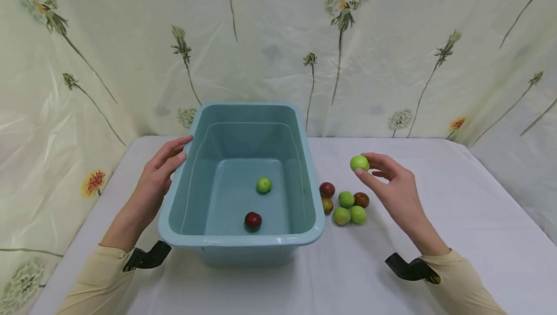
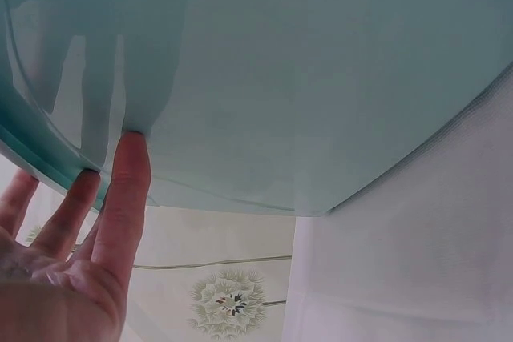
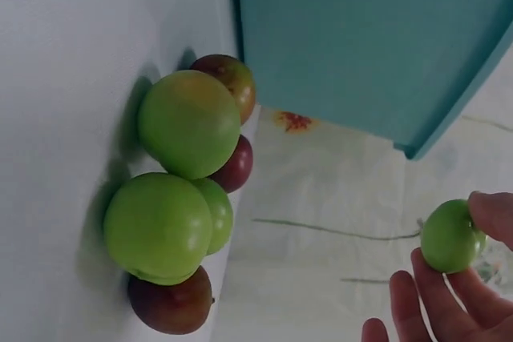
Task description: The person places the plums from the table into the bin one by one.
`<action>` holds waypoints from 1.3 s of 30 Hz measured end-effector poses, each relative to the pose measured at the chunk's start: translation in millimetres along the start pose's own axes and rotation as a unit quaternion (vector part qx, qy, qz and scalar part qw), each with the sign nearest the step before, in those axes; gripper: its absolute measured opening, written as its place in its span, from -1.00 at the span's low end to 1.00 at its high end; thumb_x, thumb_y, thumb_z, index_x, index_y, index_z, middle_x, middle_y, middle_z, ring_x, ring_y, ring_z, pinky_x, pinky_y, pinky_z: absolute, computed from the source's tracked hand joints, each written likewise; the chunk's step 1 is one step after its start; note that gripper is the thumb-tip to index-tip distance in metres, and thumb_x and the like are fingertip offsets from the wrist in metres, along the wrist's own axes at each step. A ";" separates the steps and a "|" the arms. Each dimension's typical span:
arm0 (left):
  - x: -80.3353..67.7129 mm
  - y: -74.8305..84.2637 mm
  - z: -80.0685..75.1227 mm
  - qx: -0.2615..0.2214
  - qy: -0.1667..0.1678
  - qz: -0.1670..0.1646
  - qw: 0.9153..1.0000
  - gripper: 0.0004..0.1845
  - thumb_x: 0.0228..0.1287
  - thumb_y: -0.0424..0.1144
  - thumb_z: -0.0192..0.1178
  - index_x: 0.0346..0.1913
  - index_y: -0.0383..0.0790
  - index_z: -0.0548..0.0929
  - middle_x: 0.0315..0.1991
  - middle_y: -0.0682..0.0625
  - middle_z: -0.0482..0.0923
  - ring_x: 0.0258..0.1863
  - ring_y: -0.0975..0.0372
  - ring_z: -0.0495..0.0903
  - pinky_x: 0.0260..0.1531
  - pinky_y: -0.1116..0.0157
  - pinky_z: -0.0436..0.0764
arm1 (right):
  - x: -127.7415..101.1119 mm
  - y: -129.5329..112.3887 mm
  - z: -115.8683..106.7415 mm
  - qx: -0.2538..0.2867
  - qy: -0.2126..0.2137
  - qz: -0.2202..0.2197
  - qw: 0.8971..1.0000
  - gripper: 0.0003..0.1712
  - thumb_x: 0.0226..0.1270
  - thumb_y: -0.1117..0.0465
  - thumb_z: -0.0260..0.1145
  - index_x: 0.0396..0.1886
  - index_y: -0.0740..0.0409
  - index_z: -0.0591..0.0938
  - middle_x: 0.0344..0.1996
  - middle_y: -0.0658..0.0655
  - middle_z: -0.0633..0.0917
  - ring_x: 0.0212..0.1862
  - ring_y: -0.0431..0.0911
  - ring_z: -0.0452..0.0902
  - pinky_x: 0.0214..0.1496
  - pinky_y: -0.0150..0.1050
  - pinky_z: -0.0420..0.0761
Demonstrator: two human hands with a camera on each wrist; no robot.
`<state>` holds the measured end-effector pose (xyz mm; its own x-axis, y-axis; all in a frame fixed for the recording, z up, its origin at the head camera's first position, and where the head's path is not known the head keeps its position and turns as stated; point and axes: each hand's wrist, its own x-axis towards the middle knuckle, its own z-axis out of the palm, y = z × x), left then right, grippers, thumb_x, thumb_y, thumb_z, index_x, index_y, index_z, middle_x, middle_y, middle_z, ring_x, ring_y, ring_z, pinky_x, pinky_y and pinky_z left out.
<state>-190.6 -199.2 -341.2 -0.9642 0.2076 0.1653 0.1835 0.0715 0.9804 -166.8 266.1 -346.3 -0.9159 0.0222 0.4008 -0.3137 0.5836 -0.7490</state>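
The blue tub (image 1: 241, 241) is holding one green fruit (image 1: 263, 185) and one red fruit (image 1: 253, 221). Your left hand (image 1: 152, 179), fingers extended, is touching its side. Your right hand (image 1: 393, 187) is pinching another green fruit (image 1: 359, 162) at the fingertips, near loose fruit (image 1: 346, 199).

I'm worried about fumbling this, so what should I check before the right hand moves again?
1. Green fruit pinched by the right hand: ok.
2. Left hand touching the tub: ok, fingertips on its left side.
3. Tub upright: ok.
4. Room inside: ok, only one green and one red fruit show there.
5. Held fruit over the tub: not ok, it is off to the right.
6. Pile clear of the tub: cannot tell, rim overlaps it.
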 end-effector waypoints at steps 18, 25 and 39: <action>-0.4 4.7 2.1 0.004 0.003 -0.004 1.000 -0.50 0.54 0.04 -0.06 0.46 0.11 0.31 0.39 -0.02 0.24 0.26 0.11 0.33 0.06 0.14 0.43 | 25.4 -35.6 30.4 0.093 0.015 -0.049 0.994 -0.59 0.37 0.16 0.35 0.19 0.09 0.59 0.03 0.04 0.64 -0.01 -0.12 0.56 0.04 -0.34 0.50; -0.6 5.4 2.4 0.000 0.005 -0.011 1.000 -0.51 0.54 0.04 -0.05 0.45 0.11 0.32 0.39 0.01 0.23 0.28 0.12 0.30 0.09 0.09 0.39 | 36.6 -46.1 40.4 0.120 0.006 -0.080 0.989 -0.57 0.34 0.25 0.36 0.20 0.14 0.59 0.06 0.08 0.64 -0.01 -0.11 0.56 0.05 -0.30 0.50; -0.2 1.5 0.1 0.010 0.002 -0.004 1.000 -0.49 0.54 0.06 -0.07 0.46 0.12 0.31 0.41 -0.04 0.23 0.27 0.09 0.32 0.08 0.11 0.43 | 44.1 -113.5 53.1 0.111 -0.059 -0.147 0.981 -0.61 0.30 0.43 0.32 0.13 0.37 0.57 0.04 0.21 0.63 0.08 -0.09 0.49 0.14 -0.05 0.41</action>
<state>-190.2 -199.0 -339.8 -0.9667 0.2020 0.1571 0.1786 0.0930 0.9795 -185.0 157.7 -271.6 -0.7962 -0.2217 0.5629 -0.6034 0.3596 -0.7118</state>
